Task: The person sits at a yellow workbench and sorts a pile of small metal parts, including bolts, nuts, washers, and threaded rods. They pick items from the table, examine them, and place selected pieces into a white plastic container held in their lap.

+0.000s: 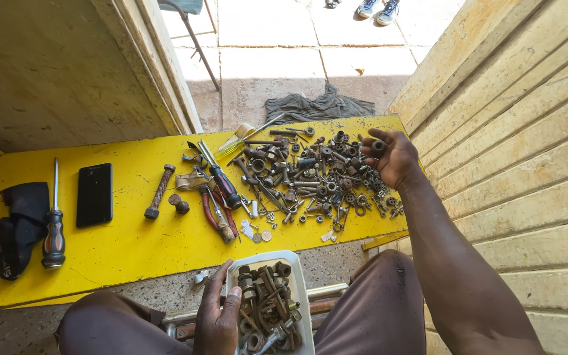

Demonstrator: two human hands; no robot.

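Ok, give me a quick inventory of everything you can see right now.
yellow board: one, yellow, across the floor in front of the person
pile of nuts and bolts: many, rusty grey, right part of the board
white tray: one, white, full of metal parts, at the person's lap
phone: one, black, left of centre on the board
screwdriver: one, black and red handle, far left
black cloth: one, black, left end
small hammer: one, rusty, centre
pliers: one, red handles, centre
grey rag: one, grey, on the paving beyond the board
left hand: holds the tray's edge
right hand: holds a dark round part above the pile
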